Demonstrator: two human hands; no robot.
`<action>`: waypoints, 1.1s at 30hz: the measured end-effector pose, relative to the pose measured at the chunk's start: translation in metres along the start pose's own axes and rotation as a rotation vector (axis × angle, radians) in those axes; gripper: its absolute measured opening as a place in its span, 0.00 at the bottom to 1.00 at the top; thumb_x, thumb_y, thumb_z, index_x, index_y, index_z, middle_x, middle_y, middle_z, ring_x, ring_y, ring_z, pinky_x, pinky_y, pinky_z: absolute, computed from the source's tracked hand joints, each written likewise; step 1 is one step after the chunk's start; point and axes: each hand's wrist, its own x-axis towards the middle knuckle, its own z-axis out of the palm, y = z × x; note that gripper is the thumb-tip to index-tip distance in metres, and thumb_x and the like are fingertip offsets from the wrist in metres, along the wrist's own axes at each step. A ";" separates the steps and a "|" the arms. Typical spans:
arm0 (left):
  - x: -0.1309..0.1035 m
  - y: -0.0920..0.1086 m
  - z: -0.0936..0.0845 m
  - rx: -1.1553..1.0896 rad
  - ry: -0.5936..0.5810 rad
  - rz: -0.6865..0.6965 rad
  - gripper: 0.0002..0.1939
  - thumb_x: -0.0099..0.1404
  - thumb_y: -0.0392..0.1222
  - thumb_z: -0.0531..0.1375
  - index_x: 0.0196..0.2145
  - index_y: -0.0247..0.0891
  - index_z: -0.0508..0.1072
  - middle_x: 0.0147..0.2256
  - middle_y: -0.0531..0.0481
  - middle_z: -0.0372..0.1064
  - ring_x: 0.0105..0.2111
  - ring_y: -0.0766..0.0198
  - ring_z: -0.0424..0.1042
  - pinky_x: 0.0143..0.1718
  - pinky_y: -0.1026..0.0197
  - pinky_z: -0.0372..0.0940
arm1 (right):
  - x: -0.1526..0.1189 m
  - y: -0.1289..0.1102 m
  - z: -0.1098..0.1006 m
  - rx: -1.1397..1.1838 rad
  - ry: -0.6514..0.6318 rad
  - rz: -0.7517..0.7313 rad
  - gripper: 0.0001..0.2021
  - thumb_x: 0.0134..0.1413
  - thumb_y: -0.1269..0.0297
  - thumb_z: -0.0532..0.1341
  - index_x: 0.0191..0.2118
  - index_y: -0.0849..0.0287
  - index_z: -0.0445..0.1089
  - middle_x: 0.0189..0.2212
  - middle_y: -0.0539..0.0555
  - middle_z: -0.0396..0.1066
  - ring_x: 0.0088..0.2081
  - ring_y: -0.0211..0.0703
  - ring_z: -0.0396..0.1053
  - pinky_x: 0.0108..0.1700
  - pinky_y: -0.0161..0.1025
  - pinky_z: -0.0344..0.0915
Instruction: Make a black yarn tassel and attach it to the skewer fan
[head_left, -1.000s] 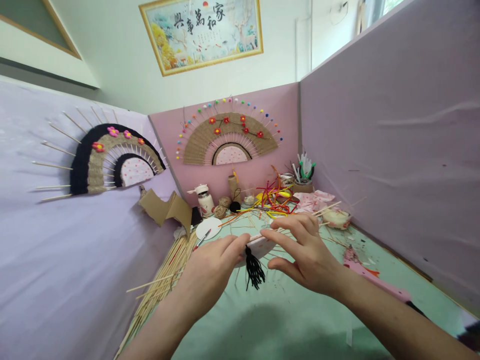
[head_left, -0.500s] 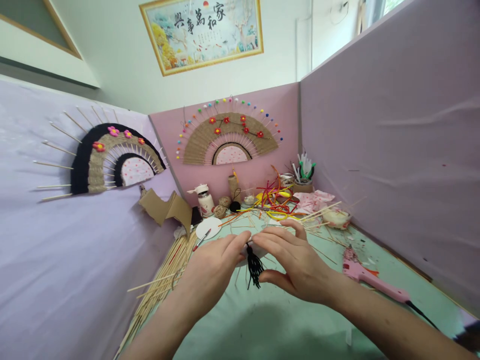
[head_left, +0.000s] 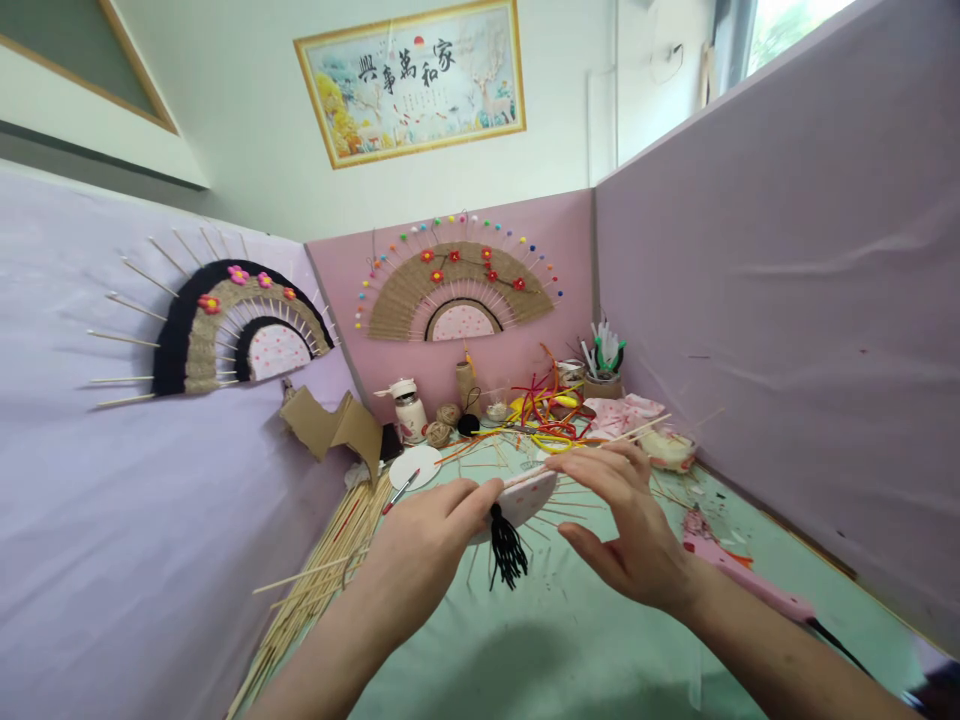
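My left hand [head_left: 431, 525] pinches a white half-round fan base [head_left: 534, 492] with pink spots, near the middle of its straight edge. From that edge hangs a black tassel [head_left: 509, 552], just beside my left fingertips. Thin sticks fan out from the far, curved side of the piece. My right hand [head_left: 626, 525] has its fingers stretched along the right end of the straight edge, the fingertips seeming to touch it. Its thumb is spread well apart below. Part of the fan base lies hidden behind my left hand.
A pink hot glue gun [head_left: 750, 575] lies at the right. Long bamboo sticks [head_left: 319, 590] are heaped at the left, near a white disc [head_left: 415, 467] with a pen [head_left: 401, 491]. Twine balls, a white bottle [head_left: 409, 412] and coloured pipe cleaners [head_left: 555, 410] stand at the back.
My right hand has slid right along the straight edge, away from my left hand. More of the spotted fan base shows between them. My left hand keeps its pinch.
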 end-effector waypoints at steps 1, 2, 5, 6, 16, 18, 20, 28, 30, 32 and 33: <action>0.001 0.000 0.000 0.002 0.000 0.009 0.23 0.67 0.33 0.55 0.58 0.44 0.62 0.43 0.47 0.73 0.38 0.62 0.74 0.38 0.61 0.69 | 0.001 -0.001 0.001 -0.005 -0.030 -0.018 0.28 0.57 0.66 0.59 0.62 0.57 0.54 0.48 0.59 0.74 0.50 0.52 0.69 0.55 0.53 0.54; 0.001 0.000 -0.001 0.005 0.004 0.019 0.23 0.67 0.33 0.55 0.59 0.44 0.61 0.43 0.47 0.73 0.37 0.62 0.74 0.38 0.61 0.69 | 0.002 -0.003 0.003 -0.010 -0.059 -0.036 0.28 0.57 0.66 0.59 0.62 0.57 0.53 0.47 0.59 0.74 0.50 0.51 0.70 0.56 0.52 0.53; 0.001 0.001 -0.002 0.017 0.027 0.045 0.24 0.67 0.31 0.54 0.60 0.43 0.61 0.41 0.47 0.73 0.36 0.63 0.74 0.36 0.62 0.69 | 0.004 -0.008 0.007 -0.011 -0.115 -0.066 0.26 0.59 0.63 0.59 0.62 0.57 0.54 0.47 0.58 0.75 0.51 0.49 0.70 0.57 0.51 0.51; 0.001 0.001 -0.002 0.021 0.035 0.049 0.24 0.67 0.31 0.53 0.60 0.43 0.61 0.41 0.47 0.73 0.36 0.63 0.73 0.36 0.62 0.69 | 0.005 -0.009 0.008 -0.009 -0.123 -0.063 0.26 0.60 0.62 0.58 0.61 0.57 0.54 0.47 0.58 0.75 0.50 0.49 0.71 0.57 0.50 0.50; -0.001 0.001 0.000 0.011 0.028 0.033 0.24 0.67 0.30 0.54 0.59 0.44 0.62 0.41 0.48 0.73 0.36 0.62 0.73 0.34 0.61 0.68 | 0.002 -0.002 0.003 -0.014 -0.121 -0.004 0.22 0.59 0.62 0.59 0.57 0.59 0.58 0.44 0.59 0.75 0.48 0.50 0.71 0.56 0.51 0.51; -0.001 0.000 0.000 0.006 0.032 0.034 0.23 0.67 0.31 0.54 0.59 0.43 0.63 0.41 0.47 0.73 0.36 0.62 0.73 0.35 0.61 0.68 | 0.002 -0.001 0.002 -0.026 -0.087 -0.002 0.21 0.59 0.63 0.59 0.56 0.59 0.58 0.44 0.60 0.75 0.47 0.50 0.71 0.55 0.51 0.52; -0.001 0.000 0.000 0.006 0.033 0.035 0.23 0.67 0.32 0.54 0.59 0.43 0.62 0.42 0.46 0.73 0.37 0.62 0.73 0.36 0.61 0.68 | 0.001 0.000 0.000 -0.042 -0.072 0.001 0.20 0.60 0.63 0.58 0.56 0.58 0.58 0.44 0.59 0.75 0.46 0.50 0.71 0.55 0.52 0.53; -0.001 -0.003 0.005 0.003 0.069 0.038 0.24 0.68 0.34 0.55 0.60 0.44 0.59 0.43 0.47 0.73 0.36 0.62 0.74 0.35 0.62 0.68 | 0.002 0.001 0.000 -0.134 0.124 0.029 0.19 0.54 0.72 0.63 0.51 0.55 0.63 0.40 0.56 0.73 0.44 0.48 0.70 0.50 0.51 0.60; -0.001 -0.003 0.006 0.023 0.095 0.041 0.25 0.68 0.35 0.55 0.61 0.44 0.58 0.44 0.47 0.73 0.36 0.62 0.74 0.34 0.62 0.68 | 0.001 0.004 0.004 -0.180 0.099 0.017 0.17 0.54 0.71 0.64 0.49 0.55 0.64 0.40 0.55 0.72 0.43 0.48 0.69 0.48 0.49 0.61; -0.001 -0.004 0.007 0.044 0.107 0.042 0.26 0.68 0.35 0.55 0.62 0.44 0.56 0.44 0.47 0.74 0.37 0.62 0.75 0.34 0.62 0.68 | 0.000 0.007 0.007 -0.210 0.064 0.008 0.16 0.54 0.70 0.65 0.48 0.56 0.65 0.40 0.57 0.71 0.43 0.48 0.67 0.47 0.49 0.61; -0.001 -0.004 0.007 0.049 0.108 0.042 0.26 0.68 0.35 0.54 0.62 0.44 0.56 0.45 0.47 0.74 0.37 0.61 0.75 0.34 0.62 0.68 | -0.001 0.008 0.009 -0.216 0.058 0.004 0.15 0.54 0.70 0.65 0.48 0.56 0.66 0.40 0.57 0.71 0.43 0.48 0.67 0.47 0.49 0.61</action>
